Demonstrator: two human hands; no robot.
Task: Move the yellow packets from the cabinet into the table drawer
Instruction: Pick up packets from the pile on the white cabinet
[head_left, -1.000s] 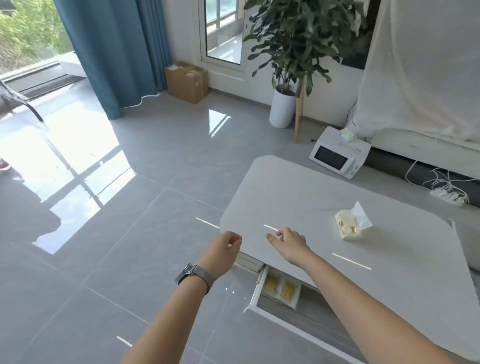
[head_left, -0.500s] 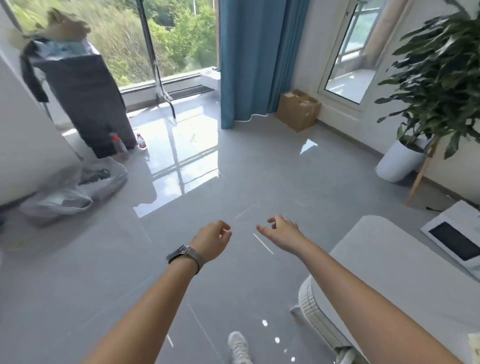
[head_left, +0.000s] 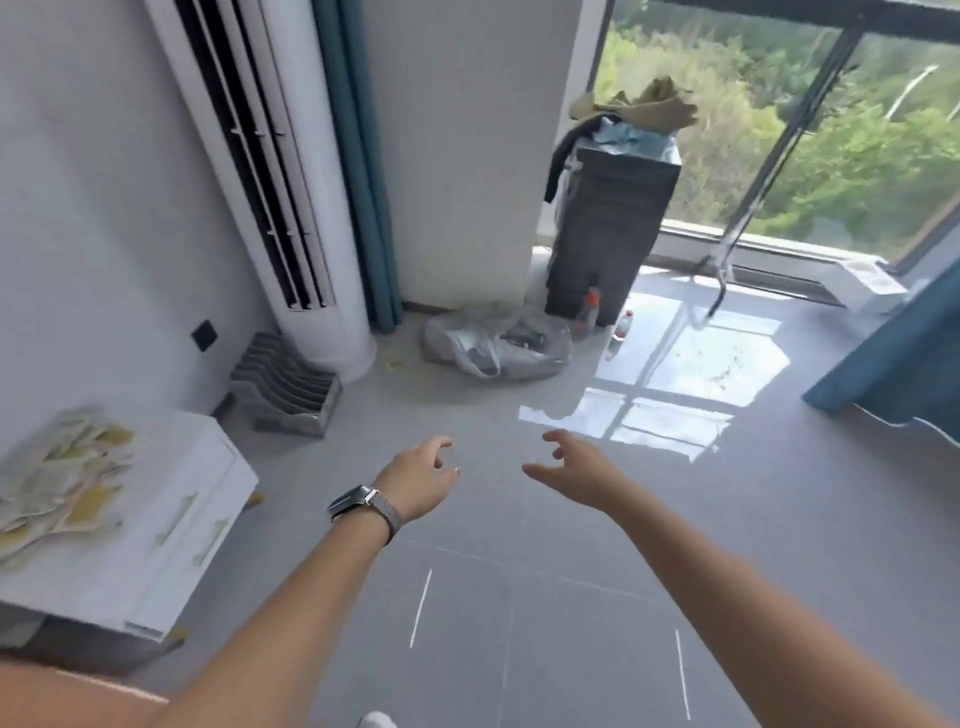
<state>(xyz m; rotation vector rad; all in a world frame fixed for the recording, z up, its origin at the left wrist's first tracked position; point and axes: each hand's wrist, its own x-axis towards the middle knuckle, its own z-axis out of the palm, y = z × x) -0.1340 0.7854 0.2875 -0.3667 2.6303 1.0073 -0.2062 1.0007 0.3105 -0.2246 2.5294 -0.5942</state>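
A low white cabinet (head_left: 171, 525) with drawer fronts stands at the left edge. A heap of yellow and white packets (head_left: 62, 483) lies on its top. My left hand (head_left: 423, 480), with a watch on its wrist, hangs over the grey floor to the right of the cabinet, fingers loosely curled and holding nothing. My right hand (head_left: 576, 470) is beside it, fingers spread and relaxed, also holding nothing. The table and its drawer are out of view.
A tall white air conditioner (head_left: 291, 182) stands against the wall behind the cabinet, with a grey rack (head_left: 283, 387) at its foot. A plastic bag (head_left: 496, 340), two bottles (head_left: 589, 309) and a dark covered stand (head_left: 608, 228) sit by the window. Grey tiled floor lies ahead.
The view has swung left from the table and its open drawer, across the floor, to the cabinet corner. Both hands stay out in front and hold nothing throughout.
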